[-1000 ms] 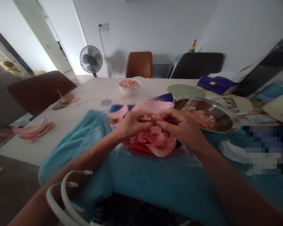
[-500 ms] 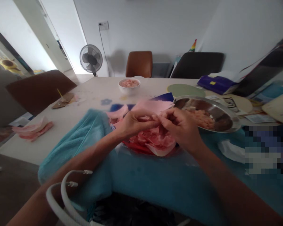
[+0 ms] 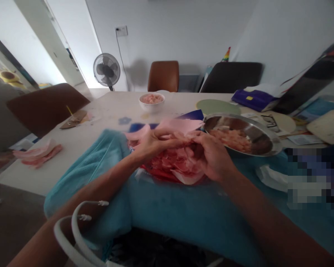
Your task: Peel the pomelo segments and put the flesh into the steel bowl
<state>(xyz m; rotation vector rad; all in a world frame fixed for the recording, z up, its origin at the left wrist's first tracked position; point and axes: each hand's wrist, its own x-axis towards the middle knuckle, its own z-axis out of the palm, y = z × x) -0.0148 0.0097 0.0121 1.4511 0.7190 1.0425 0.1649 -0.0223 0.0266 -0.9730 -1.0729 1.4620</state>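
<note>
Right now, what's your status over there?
Left hand, right hand: pinching pink piece. Pink scraps heaped beneath. Steel bowl beside right hand, not blocking.

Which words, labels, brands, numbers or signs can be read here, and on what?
None can be read.
Blue-and-white print by the left hand: too small and blurred.
Purple pack with a yellow patch: no legible lettering.
Pale card at the right: any print is too blurred.
Small marks on the table, right of the white bowl: too faint.
</note>
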